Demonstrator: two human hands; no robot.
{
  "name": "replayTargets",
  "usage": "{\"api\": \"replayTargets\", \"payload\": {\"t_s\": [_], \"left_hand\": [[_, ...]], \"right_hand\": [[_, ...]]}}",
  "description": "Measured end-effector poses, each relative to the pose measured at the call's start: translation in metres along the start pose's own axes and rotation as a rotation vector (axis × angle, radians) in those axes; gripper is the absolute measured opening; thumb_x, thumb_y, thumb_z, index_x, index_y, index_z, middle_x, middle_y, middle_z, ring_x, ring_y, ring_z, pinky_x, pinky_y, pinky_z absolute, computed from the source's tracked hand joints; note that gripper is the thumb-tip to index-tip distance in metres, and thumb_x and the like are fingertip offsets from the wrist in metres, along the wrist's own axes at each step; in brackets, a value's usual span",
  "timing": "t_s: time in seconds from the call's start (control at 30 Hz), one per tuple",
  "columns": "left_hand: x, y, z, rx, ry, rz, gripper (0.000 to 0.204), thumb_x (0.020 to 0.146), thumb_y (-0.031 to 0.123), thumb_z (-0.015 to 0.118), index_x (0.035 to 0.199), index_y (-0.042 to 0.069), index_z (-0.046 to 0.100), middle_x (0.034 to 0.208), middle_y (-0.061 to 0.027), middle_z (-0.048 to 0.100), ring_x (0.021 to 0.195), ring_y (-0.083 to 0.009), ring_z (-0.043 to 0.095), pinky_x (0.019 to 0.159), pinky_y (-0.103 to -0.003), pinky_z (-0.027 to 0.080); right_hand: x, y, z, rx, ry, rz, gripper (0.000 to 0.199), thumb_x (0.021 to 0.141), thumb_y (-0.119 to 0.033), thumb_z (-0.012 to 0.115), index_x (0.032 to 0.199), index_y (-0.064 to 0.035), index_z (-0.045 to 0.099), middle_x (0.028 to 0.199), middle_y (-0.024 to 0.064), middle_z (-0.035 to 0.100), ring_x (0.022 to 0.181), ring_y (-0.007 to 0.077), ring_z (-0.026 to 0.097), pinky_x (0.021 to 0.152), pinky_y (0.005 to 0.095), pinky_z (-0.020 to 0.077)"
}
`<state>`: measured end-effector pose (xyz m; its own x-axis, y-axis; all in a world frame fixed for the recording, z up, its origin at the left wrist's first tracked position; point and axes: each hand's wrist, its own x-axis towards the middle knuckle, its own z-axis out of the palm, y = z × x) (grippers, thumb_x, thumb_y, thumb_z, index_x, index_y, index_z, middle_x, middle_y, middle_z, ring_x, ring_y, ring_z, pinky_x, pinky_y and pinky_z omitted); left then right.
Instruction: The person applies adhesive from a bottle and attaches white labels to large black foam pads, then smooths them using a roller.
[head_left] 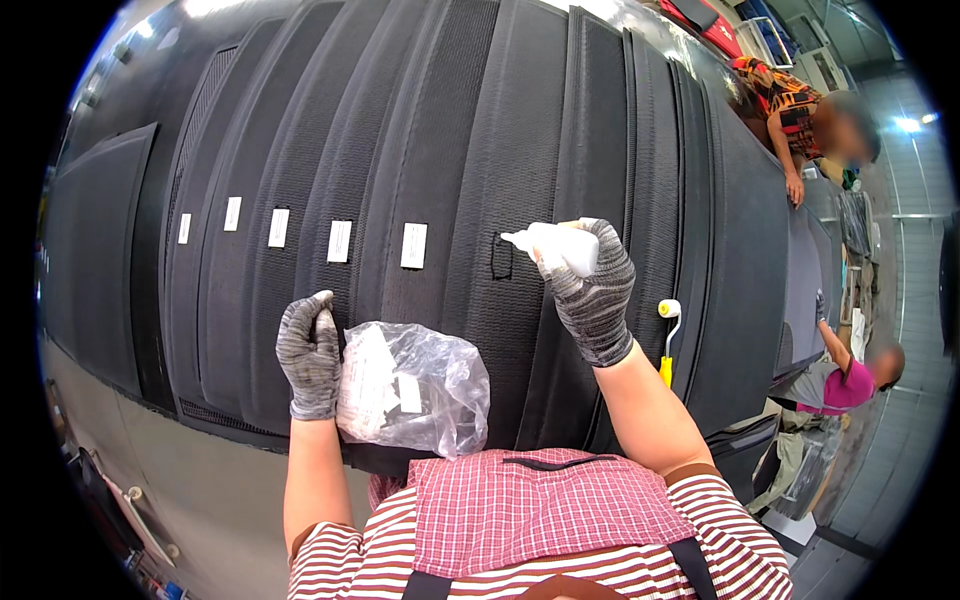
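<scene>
My right hand (597, 300), in a grey knit glove, is wrapped round a white squeeze bottle (562, 248). The bottle's nozzle points left, at the edge of a dark outlined rectangle (502, 257) on a black textured mat (480, 330). My left hand (312, 355), gloved alike, is closed with thumb and finger pinched; whatever is in them, if anything, is too small to make out. Beside it lies a clear plastic bag (440, 385) with many white labels (368, 380) inside. Farther left, a white label (414, 245) sits on a neighbouring mat, one of several in a row.
Overlapping black mats cover the wide table. A small roller (669, 340) with a yellow handle lies right of my right hand. One person in a patterned shirt (790, 105) leans at the far right edge; another in a pink top (848, 388) stands nearer.
</scene>
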<state>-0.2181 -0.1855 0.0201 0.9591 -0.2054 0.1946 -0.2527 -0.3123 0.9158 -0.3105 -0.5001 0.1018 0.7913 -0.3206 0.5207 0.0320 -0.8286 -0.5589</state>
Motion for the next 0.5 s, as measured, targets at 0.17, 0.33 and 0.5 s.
{"api": "replayTargets", "payload": {"t_s": [0.17, 0.33, 0.5], "left_hand": [[-0.001, -0.001, -0.001, 0.030, -0.005, 0.004, 0.019, 0.089, -0.008, 0.058, 0.105, -0.003, 0.069, 0.097, -0.0097, 0.067, 0.089, -0.0175, 0.065, 0.083, -0.028, 0.054], [0.000, 0.000, 0.000, 0.020, 0.003, -0.012, 0.019, 0.090, -0.008, 0.057, 0.105, -0.003, 0.069, 0.097, -0.0096, 0.067, 0.089, -0.0177, 0.065, 0.083, -0.028, 0.054], [0.000, -0.001, -0.001, 0.006, -0.007, 0.002, 0.019, 0.090, -0.008, 0.057, 0.105, -0.003, 0.069, 0.097, -0.0096, 0.067, 0.089, -0.0176, 0.065, 0.083, -0.029, 0.054]], "right_hand": [[-0.015, -0.009, -0.005, 0.248, -0.075, 0.112, 0.037, 0.084, -0.015, 0.076, 0.109, 0.0000, 0.054, 0.092, 0.0129, 0.072, 0.083, 0.0206, 0.072, 0.072, 0.0313, 0.0607], [-0.006, -0.004, -0.005, 0.217, -0.054, 0.101, 0.034, 0.083, -0.012, 0.076, 0.108, 0.0000, 0.055, 0.092, 0.0117, 0.071, 0.083, 0.0200, 0.072, 0.073, 0.0324, 0.0604], [-0.012, -0.003, -0.009, 0.176, -0.085, 0.080, 0.036, 0.081, -0.010, 0.077, 0.107, 0.0010, 0.055, 0.090, 0.0103, 0.070, 0.080, 0.0208, 0.072, 0.071, 0.0317, 0.0610]]}}
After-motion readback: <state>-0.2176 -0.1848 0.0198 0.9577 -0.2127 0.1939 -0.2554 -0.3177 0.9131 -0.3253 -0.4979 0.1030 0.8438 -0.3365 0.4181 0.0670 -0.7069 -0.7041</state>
